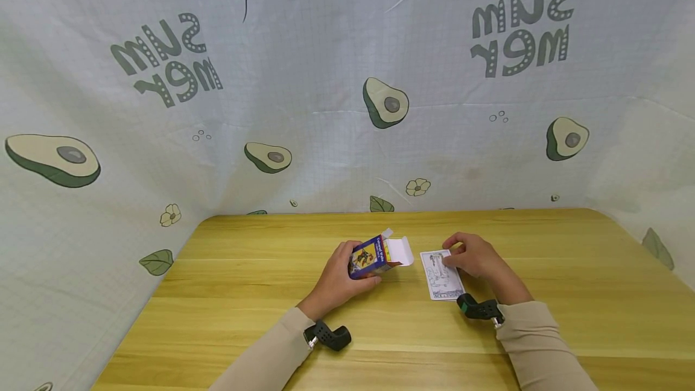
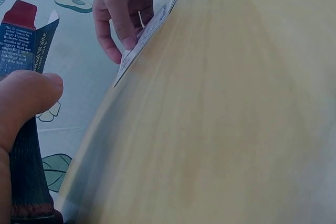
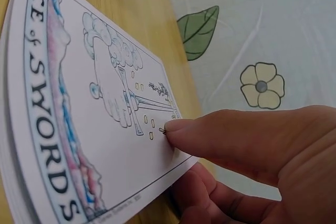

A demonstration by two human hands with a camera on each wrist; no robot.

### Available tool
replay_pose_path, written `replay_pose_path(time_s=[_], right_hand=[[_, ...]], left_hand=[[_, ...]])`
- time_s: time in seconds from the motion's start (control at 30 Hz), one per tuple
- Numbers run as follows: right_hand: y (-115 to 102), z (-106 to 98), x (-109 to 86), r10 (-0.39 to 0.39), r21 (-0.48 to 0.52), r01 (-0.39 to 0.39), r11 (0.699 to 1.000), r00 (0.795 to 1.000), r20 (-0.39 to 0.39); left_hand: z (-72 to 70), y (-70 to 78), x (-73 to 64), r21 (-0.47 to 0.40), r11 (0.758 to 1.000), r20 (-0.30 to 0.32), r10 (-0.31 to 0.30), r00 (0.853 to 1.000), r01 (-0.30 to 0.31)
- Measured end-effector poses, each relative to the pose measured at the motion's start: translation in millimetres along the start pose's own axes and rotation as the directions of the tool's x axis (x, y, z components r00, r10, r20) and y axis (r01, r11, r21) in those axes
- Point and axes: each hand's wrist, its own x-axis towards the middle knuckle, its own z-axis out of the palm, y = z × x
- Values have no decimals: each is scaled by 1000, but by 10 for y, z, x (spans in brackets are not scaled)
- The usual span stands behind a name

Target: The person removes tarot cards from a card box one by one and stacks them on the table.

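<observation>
White fabric backdrop printed with green avocados, leaves and mirrored "summer" lettering (image 1: 326, 47): fills upper half of head frame and both sides. Yellow wood-grain table (image 1: 402, 343): across lower half. Two beige long sleeves (image 1: 271, 352), entering from bottom edge.

Bare left hand (image 1: 338, 279), lower centre: fingers and thumb curled round a blue-purple cardboard box with a yellow picture panel (image 1: 364, 261). Bare right hand (image 1: 478, 258), right of centre: thumb on top face, fingers behind the edge, pinching a thin stack of white rectangular printed cards (image 1: 441, 273); top one reads "Ace of Swords".

Box tilted, white end flap open toward the cards. Stack just right of box, apart from it; cannot tell whether its whole underside touches wood. Black plastic wrist devices (image 1: 331, 335), one per wrist.
</observation>
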Motion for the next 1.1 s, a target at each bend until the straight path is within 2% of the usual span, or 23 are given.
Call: replay_pose_path(time_s=[0.43, 1.1], right_hand=[[-11, 10, -7, 19, -52, -19, 998, 1000, -9], [-14, 25, -23, 15, -62, -16, 998, 1000, -10]], left_hand=[[-1, 10, 2, 19, 1000, 0, -1, 1000, 1], [-11, 28, -15, 13, 1000, 9, -16, 1000, 16]])
